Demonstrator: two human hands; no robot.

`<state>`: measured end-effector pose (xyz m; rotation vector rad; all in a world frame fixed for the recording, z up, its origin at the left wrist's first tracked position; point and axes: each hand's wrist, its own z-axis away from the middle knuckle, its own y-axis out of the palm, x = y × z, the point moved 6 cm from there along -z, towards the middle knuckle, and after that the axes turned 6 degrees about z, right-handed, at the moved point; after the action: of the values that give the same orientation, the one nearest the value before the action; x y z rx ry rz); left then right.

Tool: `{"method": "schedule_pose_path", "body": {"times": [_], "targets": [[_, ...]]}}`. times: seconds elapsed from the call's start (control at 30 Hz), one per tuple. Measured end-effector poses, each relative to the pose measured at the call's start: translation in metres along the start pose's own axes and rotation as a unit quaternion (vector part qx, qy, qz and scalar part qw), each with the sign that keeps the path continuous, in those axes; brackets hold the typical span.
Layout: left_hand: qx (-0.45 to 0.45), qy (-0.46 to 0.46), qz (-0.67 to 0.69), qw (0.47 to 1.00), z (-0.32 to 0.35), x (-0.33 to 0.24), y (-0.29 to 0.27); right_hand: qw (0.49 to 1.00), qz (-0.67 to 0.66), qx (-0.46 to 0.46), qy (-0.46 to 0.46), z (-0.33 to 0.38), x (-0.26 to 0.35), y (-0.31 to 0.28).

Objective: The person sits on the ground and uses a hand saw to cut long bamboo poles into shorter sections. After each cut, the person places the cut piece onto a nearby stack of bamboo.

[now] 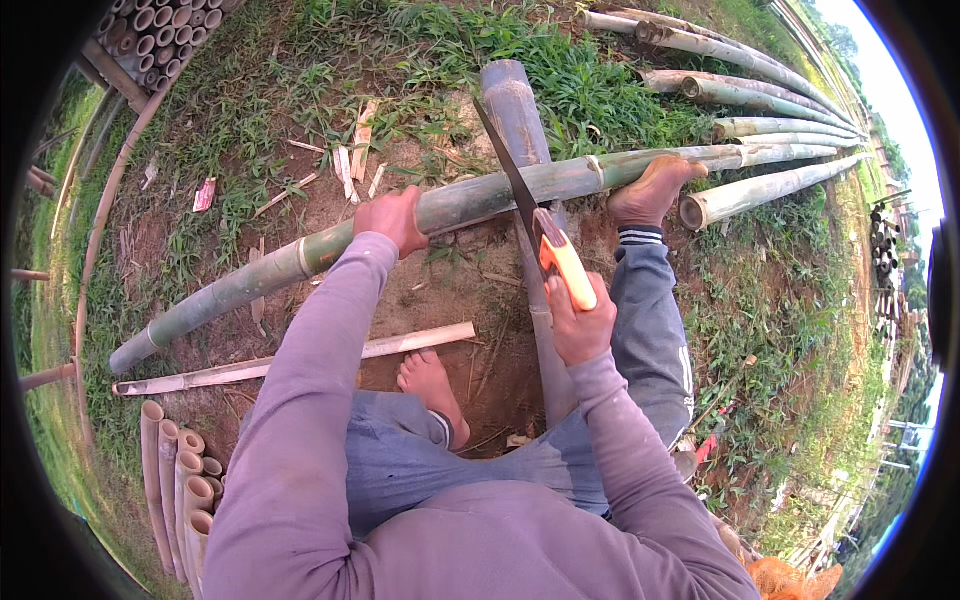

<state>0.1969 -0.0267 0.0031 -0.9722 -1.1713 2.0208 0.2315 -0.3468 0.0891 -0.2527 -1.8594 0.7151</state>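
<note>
A long green bamboo pole (450, 208) lies across in front of me, resting over a thicker grey bamboo pole (515, 105) on the ground. My left hand (392, 219) is wrapped round the green pole, left of the crossing. In my right hand (583, 320) is the orange handle of a hand saw (520, 190). Its dark blade lies against the green pole near the crossing, tip pointing away from me. Whether the blade has cut into the pole, I cannot tell. My bare right foot (648, 192) presses on the pole, right of the blade.
Several bamboo poles (760, 130) lie at the far right. A split bamboo strip (400, 342) is near my left foot (432, 385). Short bamboo tubes (190, 470) stand at lower left, and more are stacked (165, 35) at upper left. Wood scraps (362, 145) lie on the grassy dirt.
</note>
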Motion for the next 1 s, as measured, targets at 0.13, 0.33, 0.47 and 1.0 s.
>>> {"method": "schedule_pose_path", "body": {"times": [0.13,0.33,0.47,1.0], "targets": [[0.001,-0.033,-0.012,0.999,0.009,0.023,0.012,0.996,0.013,0.067,0.054,0.134,-0.026,-0.086],[-0.019,-0.001,-0.011,1.0,0.004,0.0,0.014,0.997,-0.053,0.01,0.05,0.017,-0.04,-0.003],[-0.01,-0.028,-0.01,1.0,0.008,0.019,0.01,0.998,-0.054,0.031,0.023,-0.063,-0.001,0.055],[-0.007,-0.018,-0.002,1.0,0.007,0.013,0.01,0.999,-0.009,0.039,0.028,-0.078,0.001,0.057]]}}
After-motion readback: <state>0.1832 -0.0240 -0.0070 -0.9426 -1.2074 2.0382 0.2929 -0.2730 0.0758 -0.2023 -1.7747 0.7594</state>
